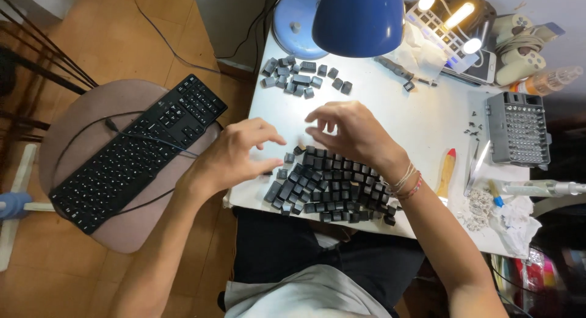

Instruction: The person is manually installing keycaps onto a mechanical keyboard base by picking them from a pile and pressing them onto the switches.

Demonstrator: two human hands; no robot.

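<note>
At the far left we note a black computer keyboard (137, 153) lying diagonally on a round pinkish stool seat (73, 122), its cable looped across the seat; it sits off the desk, apparently to keep the work surface free. Moving right, our left hand (235, 156) hovers at the near-left edge of the white desk (421, 119), fingers loosely spread and curled, gripping nothing we can make out, its fingertips just beside the leftmost loose keycaps. Beneath and between both hands lies the main batch of dark keycaps (329, 187), packed in rough rows near the desk's front edge, seemingly so they can be sorted in order. Our right hand (351, 135) arches over the top of that batch, fingers bent downward and fairly narrow; whether a keycap is pinched beneath them we cannot tell. A second, smaller pile of grey keycaps (302, 77) rests farther back, well apart, near a blue desk lamp (357, 16) that hangs over the work. Further right we record a wooden-handled tool with a red tip (447, 171), a grey screwdriver bit case (519, 129) standing open, and crumpled white tissue (516, 223) at the near-right corner.
</note>
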